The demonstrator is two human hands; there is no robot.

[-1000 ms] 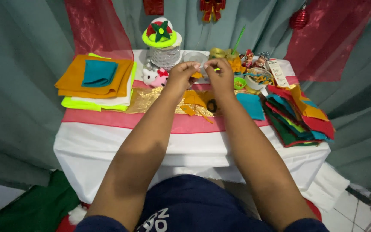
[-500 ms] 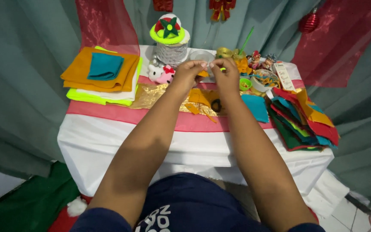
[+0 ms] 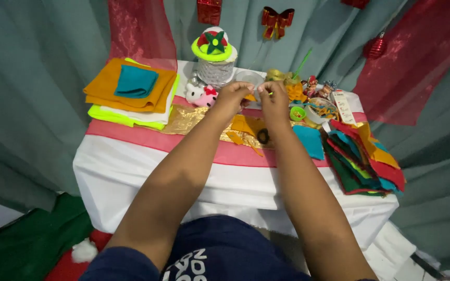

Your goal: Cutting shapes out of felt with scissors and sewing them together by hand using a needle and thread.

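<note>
My left hand (image 3: 233, 96) and my right hand (image 3: 274, 98) meet over the back middle of a small table draped in white cloth (image 3: 147, 171). Their fingertips pinch a small orange piece (image 3: 251, 97) between them; the right hand also shows a bit of green at the fingers. Below the hands lie orange felt scraps (image 3: 246, 126) on a gold sheet (image 3: 186, 118), with a small dark ring (image 3: 263, 136) beside them. What exactly the piece is cannot be made out.
A stack of orange, teal, white and neon-yellow felt (image 3: 131, 91) lies at the left. Mixed felt sheets (image 3: 365, 158) fan out at the right. A silver jar with a green and red topper (image 3: 214, 62), a white cat toy (image 3: 201, 94), small cups and trinkets (image 3: 316, 101) crowd the back. Curtains surround the table.
My hands stay together at the same spot over the table. The view has shifted a little, so the table sits lower and further right in the frame.
</note>
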